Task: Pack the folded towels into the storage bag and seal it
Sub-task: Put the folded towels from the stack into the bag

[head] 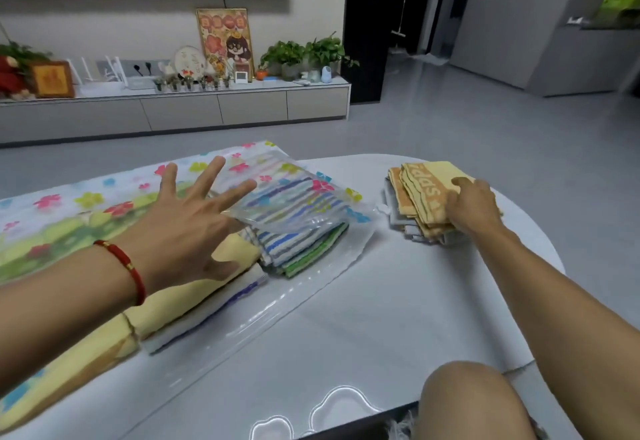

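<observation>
Two stacks of folded towels sit on the white table (398,318). One stack, striped towels (298,228) with green ones under them, lies partly inside the mouth of the flower-printed storage bag (114,204), whose clear flap drapes over the top of the stack. Beside it on the near left lie yellow folded towels (194,287), seemingly on the bag's lower sheet; whether they are properly inside I cannot tell. The second stack, with an orange lettered towel (419,190) on top and grey ones beneath, rests well apart to the right, outside the bag.

The left hand (187,231) hovers over the bag mouth with fingers (207,176) spread wide apart, gripping nothing. The right hand (474,211) rests on the orange stack, its fingers curled down onto the top towel; whether they clamp the whole pile or only the upper layers is hidden.

My judgement is that packing is about half done and the seal is untouched. The risk lies in lifting the right stack one-handed: if only the top towels are pinched, the grey ones may slide out and unfold. The slack flap could also fold inward as the stack enters, blocking the opening, and towels left overhanging the mouth would keep the closure from meeting.
</observation>
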`<state>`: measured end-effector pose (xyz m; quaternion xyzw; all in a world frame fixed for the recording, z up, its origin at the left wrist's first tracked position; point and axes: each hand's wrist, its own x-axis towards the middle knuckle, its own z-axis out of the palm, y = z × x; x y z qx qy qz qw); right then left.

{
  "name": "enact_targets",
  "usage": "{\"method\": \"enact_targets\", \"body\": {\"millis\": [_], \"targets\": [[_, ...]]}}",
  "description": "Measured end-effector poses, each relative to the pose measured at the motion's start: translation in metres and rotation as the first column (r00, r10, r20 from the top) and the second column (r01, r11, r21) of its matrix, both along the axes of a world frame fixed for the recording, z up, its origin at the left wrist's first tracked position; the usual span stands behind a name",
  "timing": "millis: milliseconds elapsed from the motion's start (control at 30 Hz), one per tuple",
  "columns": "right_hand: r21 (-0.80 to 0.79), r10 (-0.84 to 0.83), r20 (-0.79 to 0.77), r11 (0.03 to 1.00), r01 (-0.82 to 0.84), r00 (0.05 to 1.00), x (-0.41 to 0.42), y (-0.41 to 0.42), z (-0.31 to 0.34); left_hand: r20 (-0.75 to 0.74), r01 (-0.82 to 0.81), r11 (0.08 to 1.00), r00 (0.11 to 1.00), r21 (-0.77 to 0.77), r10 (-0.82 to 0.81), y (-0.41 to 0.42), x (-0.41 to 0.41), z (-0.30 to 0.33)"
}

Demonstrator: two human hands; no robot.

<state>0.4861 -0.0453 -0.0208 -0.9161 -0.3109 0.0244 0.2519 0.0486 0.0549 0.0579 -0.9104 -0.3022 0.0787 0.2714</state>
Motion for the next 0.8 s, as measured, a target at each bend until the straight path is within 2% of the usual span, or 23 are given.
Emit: {"method": "enact_targets", "body": {"millis": [67,133,300,367,467,533,600,633,800], "targets": [[-0.098,-0.066,-0.048,0.993,0.061,0.997,0.022,0.012,-0.01,0.084,0.064,0.998,0.994,0.002,-0.064,0.006,0.001,-0.003],[-0.176,-0.111,-0.023,0.979,0.105,0.994,0.036,0.02,-0.018,0.157,0.125,0.992,0.98,0.015,-0.126,0.016,-0.002,-0.008],[-0.123,-0.079,0.165,0.987,0.1,0.983,0.046,0.029,-0.015,0.224,0.157,0.984,0.959,0.087,-0.173,0.036,-0.011,-0.02],[-0.073,-0.029,0.088,0.997,0.036,0.996,0.048,0.03,-0.002,0.243,0.175,0.979,0.95,0.109,-0.197,0.038,-0.015,-0.022],[-0.029,0.07,-0.162,0.997,-0.075,0.984,0.049,0.024,0.026,0.26,0.166,0.976,0.945,0.139,-0.198,0.038,-0.02,-0.021],[0.02,0.14,-0.395,0.989,-0.144,0.908,0.044,0.011,0.043,0.255,0.14,0.978,0.951,0.155,-0.177,0.033,-0.025,-0.017],[0.099,0.201,-0.651,0.978,-0.181,0.732,0.029,-0.007,0.053,0.24,0.121,0.978,0.957,0.17,-0.161,0.028,-0.034,-0.01],[0.157,0.233,-0.72,0.972,-0.174,0.654,0.019,-0.017,0.055,0.234,0.113,0.977,0.96,0.179,-0.154,0.025,-0.04,-0.006],[0.383,0.405,-0.794,0.913,-0.143,0.453,-0.046,-0.073,0.057,0.166,-0.009,0.988,0.986,0.155,-0.017,0.009,-0.083,0.013]]}}
